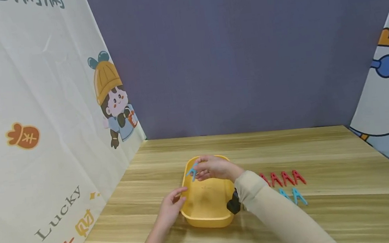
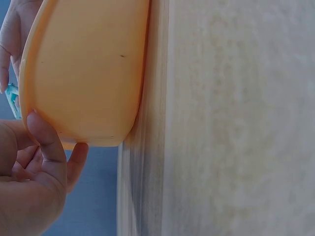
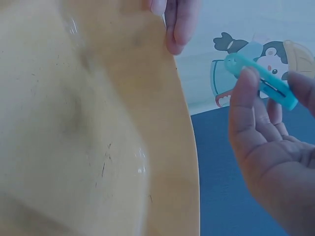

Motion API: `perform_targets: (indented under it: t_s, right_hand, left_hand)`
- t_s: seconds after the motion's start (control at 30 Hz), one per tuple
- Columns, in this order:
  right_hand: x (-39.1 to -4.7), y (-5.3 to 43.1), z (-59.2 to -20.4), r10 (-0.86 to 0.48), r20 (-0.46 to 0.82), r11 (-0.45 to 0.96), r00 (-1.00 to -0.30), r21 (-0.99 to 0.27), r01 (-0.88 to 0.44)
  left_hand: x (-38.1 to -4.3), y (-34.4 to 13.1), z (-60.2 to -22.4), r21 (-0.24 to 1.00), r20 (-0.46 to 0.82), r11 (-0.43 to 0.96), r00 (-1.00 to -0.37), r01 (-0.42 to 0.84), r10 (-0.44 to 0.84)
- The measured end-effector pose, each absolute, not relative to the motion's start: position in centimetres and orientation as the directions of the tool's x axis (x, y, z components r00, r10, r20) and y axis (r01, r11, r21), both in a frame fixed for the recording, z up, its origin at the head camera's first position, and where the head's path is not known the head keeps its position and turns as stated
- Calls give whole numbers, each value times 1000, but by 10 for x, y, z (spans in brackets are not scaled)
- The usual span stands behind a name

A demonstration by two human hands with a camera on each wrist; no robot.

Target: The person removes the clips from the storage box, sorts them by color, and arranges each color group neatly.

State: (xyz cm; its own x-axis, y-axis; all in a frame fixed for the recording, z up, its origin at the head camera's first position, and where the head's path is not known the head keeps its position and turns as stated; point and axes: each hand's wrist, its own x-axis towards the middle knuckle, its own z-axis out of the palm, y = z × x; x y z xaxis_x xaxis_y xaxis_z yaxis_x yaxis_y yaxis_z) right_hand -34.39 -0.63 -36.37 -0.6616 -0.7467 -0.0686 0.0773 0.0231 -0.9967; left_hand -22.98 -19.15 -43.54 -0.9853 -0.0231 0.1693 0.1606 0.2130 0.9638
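Observation:
A light blue A-shaped clothes peg [image 1: 192, 172] is pinched between the thumb and fingertips of my right hand [image 1: 214, 166]. That hand is over the far part of a yellow plastic tub [image 1: 209, 223]. In the right wrist view the peg [image 3: 263, 81] appears side on, with a dark slot along it, beyond the tub's rim [image 3: 194, 162]. My left hand [image 1: 172, 206] is at the tub's left edge. In the left wrist view its bent fingers [image 2: 47, 142] hold the rim, one fingertip against the outer wall and another finger passing behind the edge.
To the right of the tub, a row of several red pegs [image 1: 286, 178] stands on the wooden table [image 1: 343, 166]. Nearer than these are light blue pegs [image 1: 297, 196], partly hidden by my right sleeve [image 1: 277, 211]. A dark panel [image 1: 244, 54] rises behind the table; a printed white curtain [image 1: 56, 111] hangs on the left.

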Motion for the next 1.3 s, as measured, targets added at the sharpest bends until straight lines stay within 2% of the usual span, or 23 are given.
perform_targets:
  t_s: [0.4,0.67,1.3]
  right_hand:
    - [-344,6,-365,-763,-53,54,-645,-998,18]
    - [-341,19,-367,-742,-87,22,-665,-994,106]
    - [-337,54,-366,-745,-54,-38,-665,-992,123]
  left_hand:
    - [-230,-192,-436,961,154,238,-988,141,-34]
    - [-230,-193,-437,962,147,242,-988,131,-52]
    - [-230,-193,-436,964,142,233,-989,129,-40]
